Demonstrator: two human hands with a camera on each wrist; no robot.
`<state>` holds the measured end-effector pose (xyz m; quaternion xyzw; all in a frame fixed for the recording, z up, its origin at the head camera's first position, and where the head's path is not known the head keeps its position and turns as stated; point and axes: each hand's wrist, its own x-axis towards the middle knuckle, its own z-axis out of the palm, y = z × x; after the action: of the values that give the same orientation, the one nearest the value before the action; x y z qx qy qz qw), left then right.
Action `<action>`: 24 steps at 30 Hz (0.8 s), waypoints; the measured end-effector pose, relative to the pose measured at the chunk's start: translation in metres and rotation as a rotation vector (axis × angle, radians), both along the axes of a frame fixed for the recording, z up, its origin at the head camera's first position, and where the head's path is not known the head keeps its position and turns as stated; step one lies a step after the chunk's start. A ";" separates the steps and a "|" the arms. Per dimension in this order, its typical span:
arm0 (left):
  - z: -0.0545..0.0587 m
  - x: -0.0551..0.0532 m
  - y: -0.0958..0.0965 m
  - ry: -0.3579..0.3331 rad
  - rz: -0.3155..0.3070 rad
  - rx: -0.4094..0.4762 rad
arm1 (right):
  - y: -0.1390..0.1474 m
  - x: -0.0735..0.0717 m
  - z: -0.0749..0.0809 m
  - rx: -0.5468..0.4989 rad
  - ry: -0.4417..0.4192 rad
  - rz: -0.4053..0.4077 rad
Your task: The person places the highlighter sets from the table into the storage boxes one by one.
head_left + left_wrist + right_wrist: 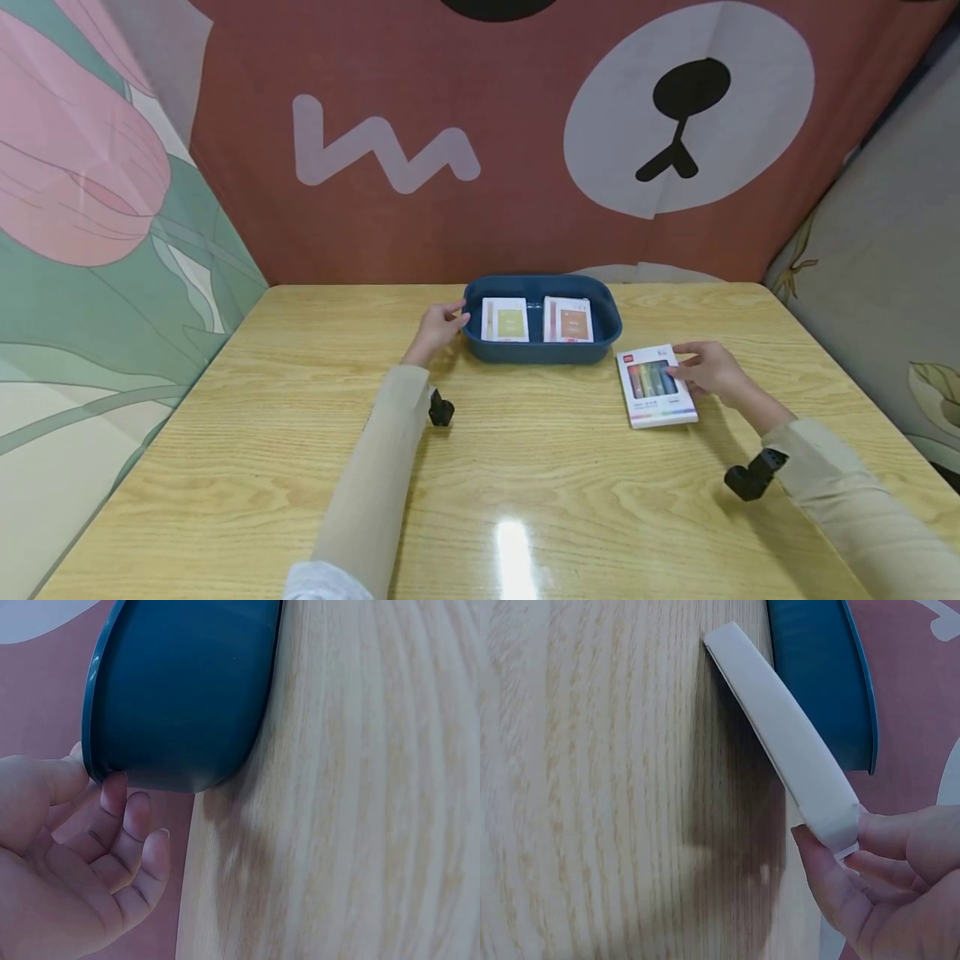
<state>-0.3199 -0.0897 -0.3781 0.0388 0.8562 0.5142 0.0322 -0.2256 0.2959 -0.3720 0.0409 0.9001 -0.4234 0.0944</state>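
A dark blue plastic bin (540,354) sits near the table's back edge. My left hand (441,327) holds its left end; in the left wrist view, thumb and fingertips pinch the bin's rim (88,712). Inside lie two white card packs side by side, one with a yellow-green panel (511,323), the other orange (574,324). To the bin's front right, my right hand (712,367) pinches a white box of crayons (648,412) by its upper right edge, its window showing coloured sticks. In the right wrist view the box (780,724) tilts, its far end low over the table.
The light wooden table (465,467) runs up to a brown cloth backdrop (390,233) printed with a bear's face. Patterned cloth panels stand at the left and right (847,292). Black wrist cameras (441,410) are strapped on both sleeves.
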 end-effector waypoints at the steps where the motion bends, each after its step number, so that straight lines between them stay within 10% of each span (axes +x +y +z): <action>1: 0.000 0.000 0.000 0.001 0.000 0.002 | 0.000 0.001 0.000 -0.007 0.003 0.003; 24: -0.002 -0.002 -0.001 -0.015 -0.002 0.033 | 0.012 0.004 0.003 -0.132 -0.015 -0.014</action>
<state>-0.3214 -0.0907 -0.3796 0.0364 0.8474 0.5284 0.0385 -0.2213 0.3084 -0.3687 0.0439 0.8691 -0.4822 0.1010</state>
